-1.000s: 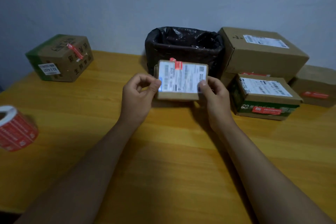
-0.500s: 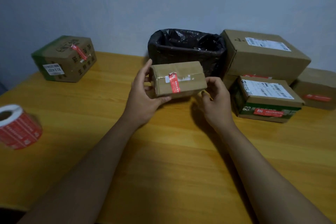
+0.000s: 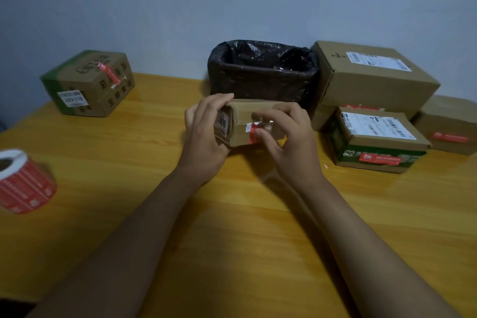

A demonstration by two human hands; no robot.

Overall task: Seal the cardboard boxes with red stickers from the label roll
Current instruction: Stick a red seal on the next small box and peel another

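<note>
A small brown cardboard box (image 3: 242,113) is held just above the wooden table (image 3: 232,214) in front of the bin. My left hand (image 3: 204,134) grips its left end, fingers curled over the top edge. My right hand (image 3: 286,142) curls around its right side, thumb pressing on a red sticker (image 3: 252,131) that crosses the box's seam. The roll of red labels (image 3: 23,181) lies at the table's left edge, away from both hands.
A black-lined bin (image 3: 263,72) stands behind the held box. At the right are stacked cardboard boxes (image 3: 371,80), a green-sided one (image 3: 374,139) with a red sticker, and another (image 3: 449,124). A stickered box (image 3: 87,82) sits at the back left.
The small box has been turned so its seam side with the red sticker faces me. My right hand moved from the box's end onto the sticker; my left hand shifted over the left end.
</note>
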